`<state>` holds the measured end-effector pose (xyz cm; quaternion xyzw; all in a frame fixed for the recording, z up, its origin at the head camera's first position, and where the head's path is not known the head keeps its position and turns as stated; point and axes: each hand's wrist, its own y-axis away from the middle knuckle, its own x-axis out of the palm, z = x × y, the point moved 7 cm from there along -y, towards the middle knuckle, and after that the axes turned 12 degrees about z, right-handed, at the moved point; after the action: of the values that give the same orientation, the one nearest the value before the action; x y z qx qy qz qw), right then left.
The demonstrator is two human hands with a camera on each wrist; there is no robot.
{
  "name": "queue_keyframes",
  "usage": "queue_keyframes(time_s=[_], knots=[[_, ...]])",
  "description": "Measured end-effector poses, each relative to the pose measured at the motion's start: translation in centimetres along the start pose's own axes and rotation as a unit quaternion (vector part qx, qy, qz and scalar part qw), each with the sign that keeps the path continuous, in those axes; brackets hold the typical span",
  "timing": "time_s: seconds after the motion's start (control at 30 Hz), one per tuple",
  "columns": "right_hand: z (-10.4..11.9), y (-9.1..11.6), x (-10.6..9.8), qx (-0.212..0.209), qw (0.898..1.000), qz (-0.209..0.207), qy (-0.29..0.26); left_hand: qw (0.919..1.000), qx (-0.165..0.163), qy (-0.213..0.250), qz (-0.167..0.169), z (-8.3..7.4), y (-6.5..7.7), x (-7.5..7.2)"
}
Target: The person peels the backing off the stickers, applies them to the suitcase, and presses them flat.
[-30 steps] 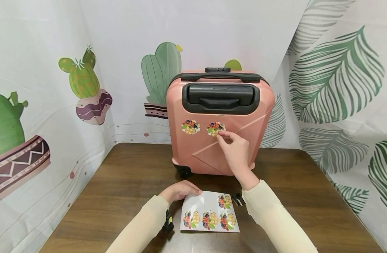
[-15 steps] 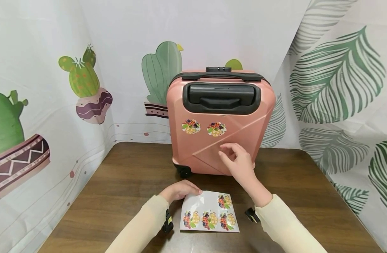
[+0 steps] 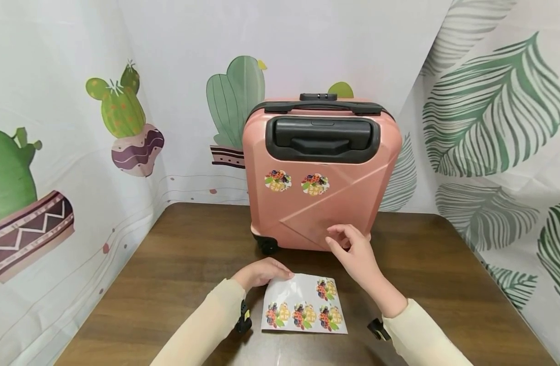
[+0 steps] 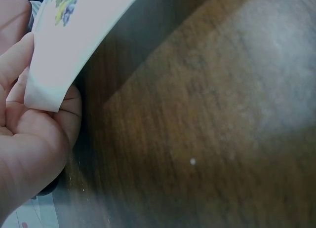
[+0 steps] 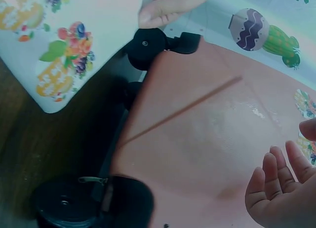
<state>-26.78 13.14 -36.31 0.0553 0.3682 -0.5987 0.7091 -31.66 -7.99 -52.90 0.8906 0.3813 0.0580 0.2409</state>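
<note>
My left hand pinches the upper left corner of a white sticker sheet between thumb and fingers, as the left wrist view confirms. Several round fruit stickers remain along its bottom row and at its upper right. A pink suitcase stands upright behind it. Two matching fruit stickers, a left one and a right one, are stuck side by side below the black handle recess. In front of the suitcase's lower right, my right hand hovers with loosely bent fingers and nothing in them.
Everything rests on a dark brown wooden table. Behind it hangs a white cloth printed with cacti and leaves. One black suitcase wheel shows at the lower left. Black wrist cameras hang below both sleeves.
My right hand has left the right sticker on the suitcase and come down and back toward the sheet, its fingers parting. The left hand keeps its grip on the sheet.
</note>
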Motion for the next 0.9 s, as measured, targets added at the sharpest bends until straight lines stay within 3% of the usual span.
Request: queue_keyframes(time_s=[0.9], knots=[[-2.7, 2.2, 2.1, 0.042, 0.998, 0.035, 0.012, 0.9999, -0.008, 0.012, 0.000, 0.0, 0.1, -0.1]])
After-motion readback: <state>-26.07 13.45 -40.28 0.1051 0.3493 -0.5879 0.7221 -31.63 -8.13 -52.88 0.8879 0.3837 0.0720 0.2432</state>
